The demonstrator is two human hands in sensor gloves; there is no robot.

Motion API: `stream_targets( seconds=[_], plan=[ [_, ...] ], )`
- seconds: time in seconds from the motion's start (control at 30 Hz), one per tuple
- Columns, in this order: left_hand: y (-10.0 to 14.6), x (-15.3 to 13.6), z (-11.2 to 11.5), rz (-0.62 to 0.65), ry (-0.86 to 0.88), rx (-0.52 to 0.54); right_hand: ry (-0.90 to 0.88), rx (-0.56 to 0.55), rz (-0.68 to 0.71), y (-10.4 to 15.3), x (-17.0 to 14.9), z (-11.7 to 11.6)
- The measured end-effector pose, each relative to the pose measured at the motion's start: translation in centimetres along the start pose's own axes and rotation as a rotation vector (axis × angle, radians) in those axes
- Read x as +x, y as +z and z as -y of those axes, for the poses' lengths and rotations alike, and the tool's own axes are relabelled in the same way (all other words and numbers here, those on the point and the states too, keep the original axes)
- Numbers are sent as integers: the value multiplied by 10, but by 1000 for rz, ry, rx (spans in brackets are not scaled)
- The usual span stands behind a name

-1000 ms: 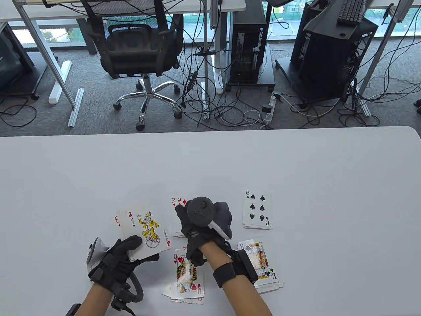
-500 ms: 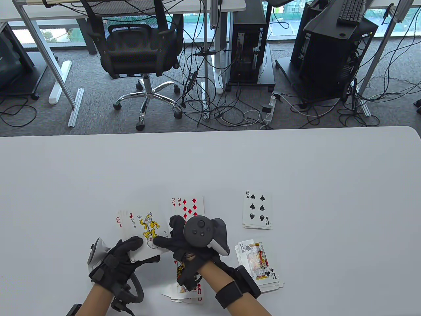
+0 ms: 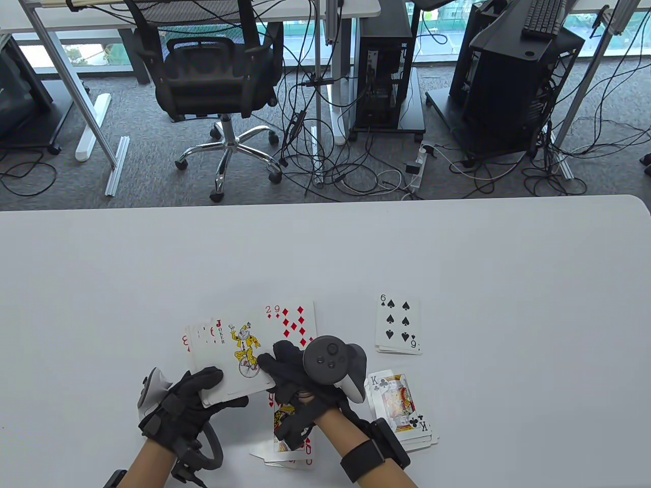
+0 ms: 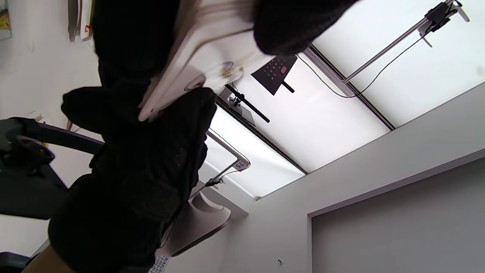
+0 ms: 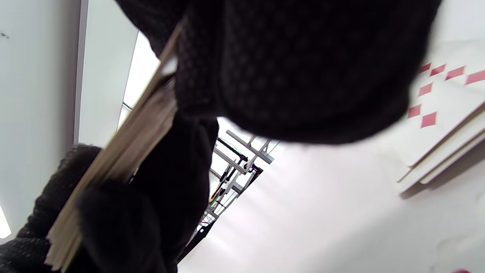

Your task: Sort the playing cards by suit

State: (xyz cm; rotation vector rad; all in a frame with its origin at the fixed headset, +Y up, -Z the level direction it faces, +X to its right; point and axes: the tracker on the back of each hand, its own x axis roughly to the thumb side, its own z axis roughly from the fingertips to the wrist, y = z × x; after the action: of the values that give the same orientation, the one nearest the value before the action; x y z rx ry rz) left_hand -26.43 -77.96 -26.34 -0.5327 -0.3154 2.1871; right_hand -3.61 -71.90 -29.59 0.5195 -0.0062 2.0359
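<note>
My left hand (image 3: pixel 206 391) grips a fanned deck of cards (image 3: pixel 203 345), thumb on top, just above the table's near edge. A joker card (image 3: pixel 243 351) lies on top of the fan, slid out to the right. My right hand (image 3: pixel 272 363) pinches the joker's right edge. The deck's edge (image 5: pixel 113 170) shows in the right wrist view, and the joker's face (image 4: pixel 197 68) in the left wrist view. Four face-up piles lie around: nine of diamonds (image 3: pixel 297 320), six of spades (image 3: pixel 398 323), king of clubs (image 3: pixel 402 401), and queen of hearts (image 3: pixel 287 439), partly hidden under my right wrist.
The white table (image 3: pixel 508 305) stretches bare to the back and both sides. Its far edge runs across the middle of the table view; beyond it are an office chair (image 3: pixel 218 76), cables and computer towers on the floor.
My right hand has left the diamonds pile, moved back and left to the deck, and taken the joker's edge. The joker has slid right off the fan, uncovering more card corners.
</note>
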Motion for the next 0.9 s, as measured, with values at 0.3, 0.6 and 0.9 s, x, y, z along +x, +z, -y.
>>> stream_targets(
  seconds=[0.3,0.6,0.9],
  plan=[
    [-1,0,3,-1,-37,-15,93,-28,-51,7,-6,30],
    [-1,-1,3,-3,-25,-3,109,-230,-155,36,-51,171],
    [-1,-3,2,-16,-34,10,587,-165,-599,121,-137,273]
  ],
)
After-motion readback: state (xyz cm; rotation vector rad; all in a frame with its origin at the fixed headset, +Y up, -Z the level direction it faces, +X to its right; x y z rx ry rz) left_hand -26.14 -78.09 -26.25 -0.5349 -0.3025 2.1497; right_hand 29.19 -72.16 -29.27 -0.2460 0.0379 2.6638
